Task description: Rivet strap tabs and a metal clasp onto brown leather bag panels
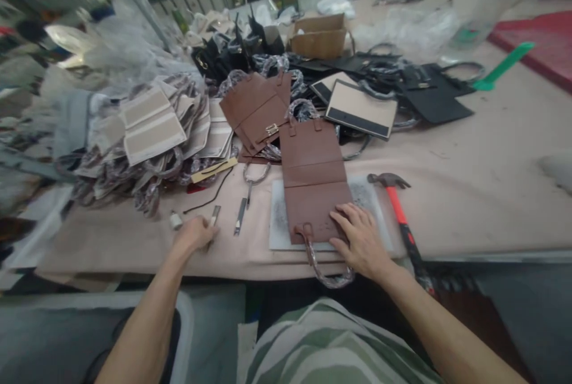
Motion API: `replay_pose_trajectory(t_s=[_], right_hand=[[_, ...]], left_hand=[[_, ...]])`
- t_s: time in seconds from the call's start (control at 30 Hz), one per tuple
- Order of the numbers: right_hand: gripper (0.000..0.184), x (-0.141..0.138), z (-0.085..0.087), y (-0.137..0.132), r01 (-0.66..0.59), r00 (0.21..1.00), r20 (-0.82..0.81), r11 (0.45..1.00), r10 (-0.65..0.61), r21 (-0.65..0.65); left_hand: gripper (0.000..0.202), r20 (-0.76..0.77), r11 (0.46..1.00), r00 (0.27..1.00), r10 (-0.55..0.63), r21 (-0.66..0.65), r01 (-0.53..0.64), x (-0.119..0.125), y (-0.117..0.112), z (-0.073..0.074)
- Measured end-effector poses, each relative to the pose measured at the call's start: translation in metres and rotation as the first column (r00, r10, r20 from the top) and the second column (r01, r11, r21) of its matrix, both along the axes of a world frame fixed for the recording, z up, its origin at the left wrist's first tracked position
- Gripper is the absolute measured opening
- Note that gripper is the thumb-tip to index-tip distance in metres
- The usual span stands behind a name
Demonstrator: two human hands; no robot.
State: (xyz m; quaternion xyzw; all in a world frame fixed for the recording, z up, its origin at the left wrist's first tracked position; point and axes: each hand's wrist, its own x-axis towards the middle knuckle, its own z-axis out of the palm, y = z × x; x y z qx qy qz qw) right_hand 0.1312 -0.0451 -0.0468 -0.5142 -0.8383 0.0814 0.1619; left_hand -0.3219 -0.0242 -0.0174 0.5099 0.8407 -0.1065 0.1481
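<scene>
Currently the right hand [361, 241] is pressing flat, fingers spread apart, on the near end of the brown bag [313, 181], which is lying opened out on a grey pad [279, 223] at the table's [469, 181] near edge. At 9 o'clock of it, the left hand [194, 234] is curling shut around a small metal tool [214, 215]. The hammer [400, 211] is lying untouched at 3 o'clock. Judging by this, work on this bag is only beginning; more brown bags [257, 110] are waiting at 12 o'clock.
</scene>
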Motion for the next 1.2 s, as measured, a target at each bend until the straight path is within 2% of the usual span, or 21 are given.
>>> replay_pose_trajectory(t_s=[0.33, 0.47, 0.53, 0.63, 0.73, 0.83, 1.0, 1.13, 1.2], right_hand=[[0.053, -0.002, 0.004, -0.003, 0.022, 1.0, -0.02, 0.999, -0.022, -0.03], [0.052, -0.001, 0.002, -0.002, 0.01, 0.999, -0.03, 1.0, -0.01, -0.005], [0.052, 0.0, -0.001, 0.0, 0.005, 0.999, -0.042, 1.0, -0.004, 0.021], [0.051, -0.001, -0.005, 0.003, 0.007, 0.998, -0.056, 0.999, -0.004, 0.048], [0.051, -0.001, -0.005, 0.002, 0.01, 0.999, -0.049, 0.999, -0.008, 0.039], [0.052, -0.002, -0.001, 0.0, 0.014, 0.999, -0.032, 1.0, -0.013, 0.005], [0.054, -0.001, 0.002, -0.002, 0.021, 0.999, -0.037, 0.999, -0.022, -0.029], [0.055, -0.002, 0.003, -0.002, 0.017, 0.998, -0.053, 0.999, -0.019, -0.035], [0.055, -0.002, 0.004, -0.002, 0.017, 0.998, -0.057, 0.999, -0.02, -0.04]], left_hand=[[0.014, -0.085, 0.999, 0.996, -0.018, -0.032, 0.015, 0.021, 0.005, -0.001], [0.011, -0.091, 0.998, 0.996, -0.02, -0.063, 0.014, 0.034, 0.005, 0.005], [0.015, -0.106, 0.999, 0.994, -0.031, -0.046, 0.027, 0.041, 0.003, 0.009], [0.024, -0.123, 0.998, 0.991, -0.045, 0.045, 0.05, 0.051, 0.004, 0.011], [0.028, -0.019, 0.99, 0.997, -0.08, 0.119, 0.081, 0.062, 0.008, 0.007], [0.027, 0.077, 0.992, 0.992, -0.104, 0.073, 0.098, 0.071, 0.017, -0.002], [0.012, 0.181, 0.998, 0.983, -0.016, 0.06, 0.005, 0.074, 0.033, -0.01], [0.012, 0.355, 0.997, 0.934, 0.036, 0.057, -0.06, 0.07, 0.028, -0.001], [0.02, 0.537, 0.985, 0.841, 0.063, 0.103, -0.139, 0.073, 0.02, 0.005]])
